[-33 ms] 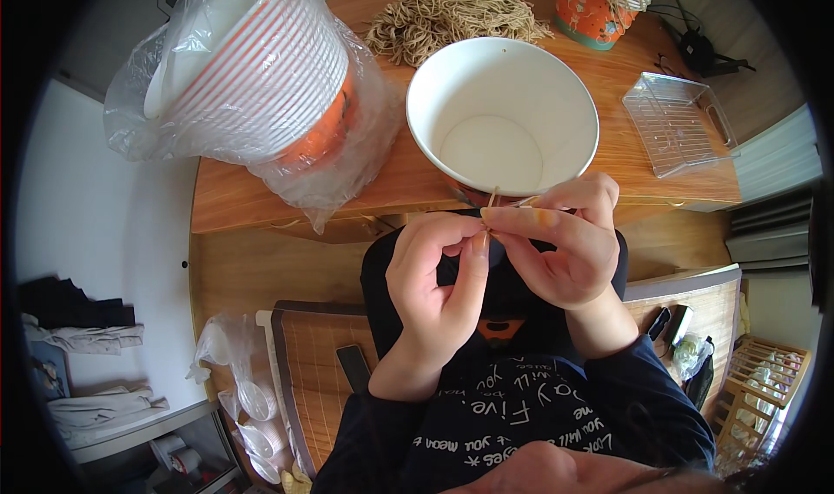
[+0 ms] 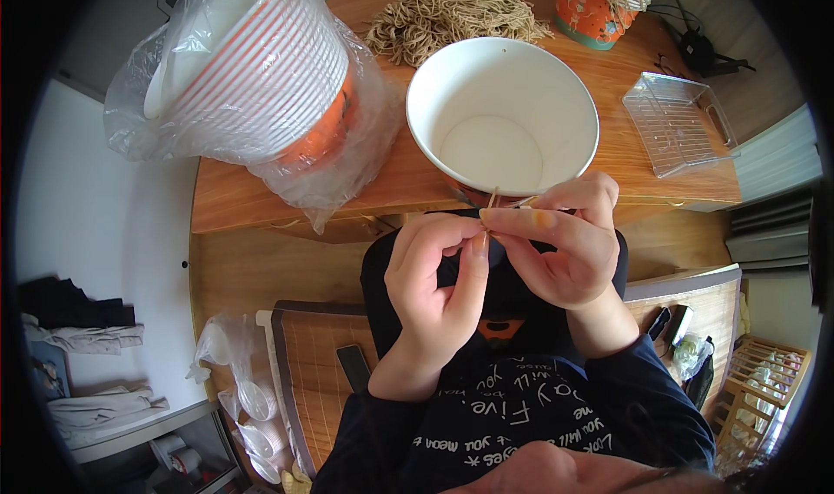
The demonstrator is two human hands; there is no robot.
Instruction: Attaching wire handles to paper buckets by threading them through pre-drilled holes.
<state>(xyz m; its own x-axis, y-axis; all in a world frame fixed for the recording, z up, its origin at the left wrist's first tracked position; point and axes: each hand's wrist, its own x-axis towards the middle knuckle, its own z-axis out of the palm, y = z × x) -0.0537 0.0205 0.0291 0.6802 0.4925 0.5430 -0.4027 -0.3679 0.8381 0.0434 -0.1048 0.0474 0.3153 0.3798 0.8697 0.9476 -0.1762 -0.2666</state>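
Note:
A large white-lined paper bucket (image 2: 491, 86) stands upright at the desk's front edge with its mouth toward me. Just below its near rim, my left hand (image 2: 434, 277) and my right hand (image 2: 565, 251) meet fingertip to fingertip. Both pinch a thin tan cord (image 2: 495, 197), whose short end pokes up between them toward the bucket. Fingers hide most of the cord, and whether it is knotted cannot be seen. Behind the bucket lies a heap of similar tan cords (image 2: 452, 20).
On the left, a plastic bag (image 2: 373, 138) wraps a tall stack of orange-and-white buckets (image 2: 261, 86). Another orange bucket stack (image 2: 591, 16), with cords hanging on it, stands at the back right. A clear plastic tray (image 2: 682, 129) sits on the wooden desk (image 2: 621, 177). A phone (image 2: 353, 368) lies beside me.

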